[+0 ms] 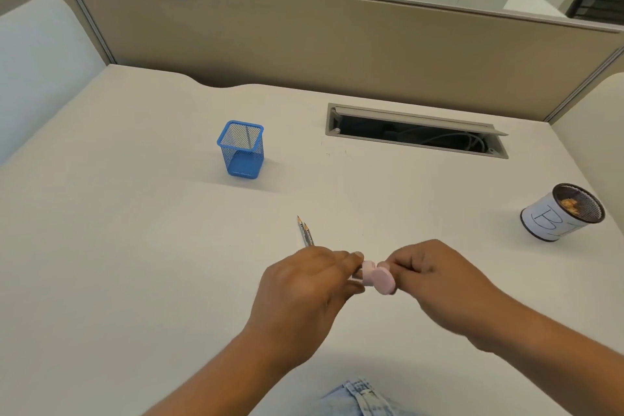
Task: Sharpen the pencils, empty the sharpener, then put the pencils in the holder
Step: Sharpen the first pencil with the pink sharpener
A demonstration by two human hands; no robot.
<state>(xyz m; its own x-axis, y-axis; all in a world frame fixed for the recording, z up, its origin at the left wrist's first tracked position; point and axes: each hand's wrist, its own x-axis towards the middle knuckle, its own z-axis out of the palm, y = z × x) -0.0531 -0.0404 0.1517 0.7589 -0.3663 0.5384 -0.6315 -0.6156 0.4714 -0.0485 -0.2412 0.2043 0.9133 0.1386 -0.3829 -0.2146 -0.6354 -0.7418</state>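
Observation:
Both my hands meet over the middle of the desk around a small pink sharpener (377,276). My left hand (305,284) pinches its left part, and my right hand (439,277) grips the round right part. Two sharpened pencils (306,232) lie side by side on the desk just beyond my left hand, tips pointing away; their back ends are hidden under the hand. An empty blue mesh holder (241,149) stands upright further back, to the left.
A white-wrapped mesh bin (559,213) holding pencil shavings stands at the right. An open cable slot (415,130) is cut into the desk at the back right. A beige partition (337,44) closes off the far edge.

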